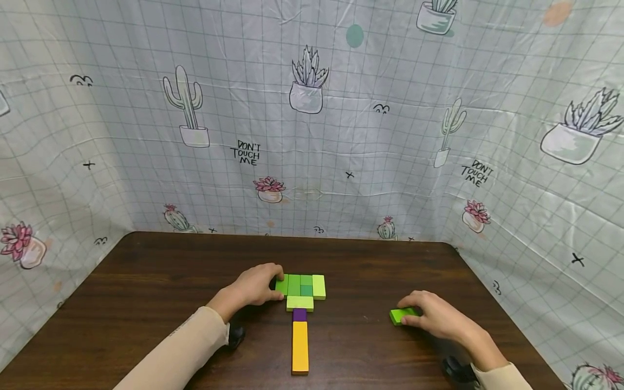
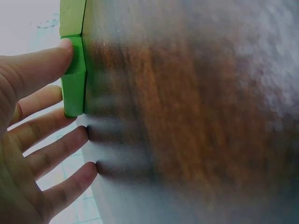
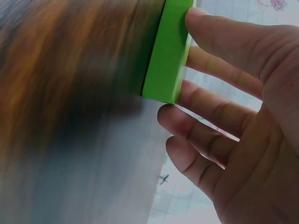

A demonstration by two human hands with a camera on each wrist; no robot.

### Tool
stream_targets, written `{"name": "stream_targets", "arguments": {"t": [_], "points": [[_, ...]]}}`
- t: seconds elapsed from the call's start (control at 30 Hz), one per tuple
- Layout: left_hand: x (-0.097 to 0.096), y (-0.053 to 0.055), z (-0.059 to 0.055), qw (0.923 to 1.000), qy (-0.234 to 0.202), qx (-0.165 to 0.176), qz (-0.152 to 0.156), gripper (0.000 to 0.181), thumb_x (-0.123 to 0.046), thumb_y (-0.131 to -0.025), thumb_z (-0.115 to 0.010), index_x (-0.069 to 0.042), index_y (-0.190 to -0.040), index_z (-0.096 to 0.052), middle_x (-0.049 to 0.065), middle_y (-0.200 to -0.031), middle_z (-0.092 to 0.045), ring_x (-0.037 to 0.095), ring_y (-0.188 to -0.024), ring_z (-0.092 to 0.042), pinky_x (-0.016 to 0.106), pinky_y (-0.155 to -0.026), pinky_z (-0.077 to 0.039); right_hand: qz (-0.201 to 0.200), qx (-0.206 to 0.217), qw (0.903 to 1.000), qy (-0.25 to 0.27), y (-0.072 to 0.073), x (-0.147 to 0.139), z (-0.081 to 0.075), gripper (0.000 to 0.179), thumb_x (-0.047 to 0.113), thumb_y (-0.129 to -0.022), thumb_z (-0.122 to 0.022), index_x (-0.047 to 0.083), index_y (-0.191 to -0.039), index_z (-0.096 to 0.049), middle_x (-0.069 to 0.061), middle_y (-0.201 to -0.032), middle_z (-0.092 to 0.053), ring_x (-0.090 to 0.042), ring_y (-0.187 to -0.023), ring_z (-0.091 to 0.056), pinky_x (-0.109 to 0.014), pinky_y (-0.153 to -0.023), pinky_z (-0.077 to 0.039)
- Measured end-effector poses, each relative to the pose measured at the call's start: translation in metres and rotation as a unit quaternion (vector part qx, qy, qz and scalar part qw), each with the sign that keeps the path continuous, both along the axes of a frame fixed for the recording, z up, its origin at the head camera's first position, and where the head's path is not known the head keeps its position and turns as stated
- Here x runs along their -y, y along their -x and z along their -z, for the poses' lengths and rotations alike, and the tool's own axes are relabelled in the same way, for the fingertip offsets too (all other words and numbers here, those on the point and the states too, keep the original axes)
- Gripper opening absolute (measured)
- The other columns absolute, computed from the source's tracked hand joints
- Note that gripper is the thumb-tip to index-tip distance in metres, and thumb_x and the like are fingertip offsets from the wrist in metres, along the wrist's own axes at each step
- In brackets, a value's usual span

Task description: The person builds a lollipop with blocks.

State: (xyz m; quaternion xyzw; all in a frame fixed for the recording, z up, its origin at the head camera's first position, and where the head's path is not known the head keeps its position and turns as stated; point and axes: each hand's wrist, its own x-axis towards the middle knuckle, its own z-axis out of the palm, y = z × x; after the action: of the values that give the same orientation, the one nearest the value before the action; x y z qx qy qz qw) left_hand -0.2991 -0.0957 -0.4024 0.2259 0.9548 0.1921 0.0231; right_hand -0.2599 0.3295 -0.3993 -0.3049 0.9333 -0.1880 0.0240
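Observation:
In the head view, flat blocks lie together on the table. My left hand (image 1: 254,285) pinches a green block (image 1: 282,286) at the left end of their top row, thumb at its near edge and fingers at its far edge. Beside it are another green block (image 1: 294,285), small darker green blocks (image 1: 306,290) and a lime block (image 1: 319,287). Below sit a second lime block (image 1: 299,303), a purple block (image 1: 299,314) and a long yellow block (image 1: 300,348). Farther right, my right hand (image 1: 437,317) pinches a bright green block (image 3: 163,60) between thumb and fingers, low over the table.
The dark wooden table (image 1: 361,346) has rounded far corners. A grid-patterned curtain (image 1: 370,141) printed with potted plants hangs behind it and along both sides. A black wrist strap piece (image 1: 236,336) shows under the left sleeve, and another (image 1: 457,370) by the right wrist.

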Motion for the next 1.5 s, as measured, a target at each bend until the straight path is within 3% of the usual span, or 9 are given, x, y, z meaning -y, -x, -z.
{"name": "stream_targets", "arguments": {"t": [0.37,0.8,1.1,1.33,1.5], "points": [[0.001,0.001,-0.002,1.0,0.001,0.008,0.0,0.037,-0.032,-0.081,-0.077,-0.013,-0.109,-0.063,0.005,-0.116,-0.06,0.026,-0.106,-0.057,0.045,-0.086,-0.048,-0.001,0.012,0.9999,-0.007,0.018,0.029,-0.001,0.03,0.029,-0.088,-0.069,0.01,-0.111,-0.07,0.006,-0.1,-0.062,-0.014,-0.087,-0.058,-0.033,-0.074,-0.049],[0.002,0.0,-0.003,1.0,0.002,0.007,0.0,0.036,-0.033,-0.081,-0.077,-0.014,-0.108,-0.063,0.006,-0.116,-0.06,0.026,-0.106,-0.057,0.045,-0.087,-0.048,-0.012,0.004,0.9996,-0.026,0.054,0.074,0.0,0.026,0.027,-0.088,-0.07,0.013,-0.109,-0.071,0.004,-0.101,-0.062,-0.015,-0.088,-0.057,-0.034,-0.076,-0.048],[0.002,0.001,-0.001,0.9999,0.004,0.011,0.002,0.036,-0.033,-0.081,-0.077,-0.014,-0.108,-0.063,0.005,-0.115,-0.06,0.025,-0.105,-0.057,0.044,-0.087,-0.048,-0.004,-0.008,0.9996,-0.027,0.083,0.103,0.004,0.025,0.028,-0.087,-0.07,0.012,-0.107,-0.072,0.002,-0.101,-0.065,-0.019,-0.095,-0.06,-0.04,-0.083,-0.049],[0.002,0.002,-0.002,0.9999,0.006,0.008,0.003,0.036,-0.032,-0.08,-0.078,-0.014,-0.107,-0.063,0.005,-0.113,-0.06,0.025,-0.103,-0.057,0.044,-0.085,-0.048,0.006,-0.001,0.9998,-0.021,0.101,0.12,0.006,0.027,0.018,-0.09,-0.068,0.007,-0.114,-0.068,-0.005,-0.111,-0.066,-0.026,-0.108,-0.059,-0.043,-0.092,-0.046],[0.001,0.001,-0.003,0.9999,0.008,0.008,0.004,0.036,-0.032,-0.08,-0.078,-0.014,-0.107,-0.063,0.004,-0.112,-0.06,0.024,-0.101,-0.057,0.044,-0.085,-0.048,0.01,0.006,0.9998,-0.016,0.111,0.131,0.007,0.027,0.011,-0.09,-0.066,0.006,-0.117,-0.067,-0.007,-0.115,-0.065,-0.027,-0.11,-0.058,-0.043,-0.092,-0.047]]}}
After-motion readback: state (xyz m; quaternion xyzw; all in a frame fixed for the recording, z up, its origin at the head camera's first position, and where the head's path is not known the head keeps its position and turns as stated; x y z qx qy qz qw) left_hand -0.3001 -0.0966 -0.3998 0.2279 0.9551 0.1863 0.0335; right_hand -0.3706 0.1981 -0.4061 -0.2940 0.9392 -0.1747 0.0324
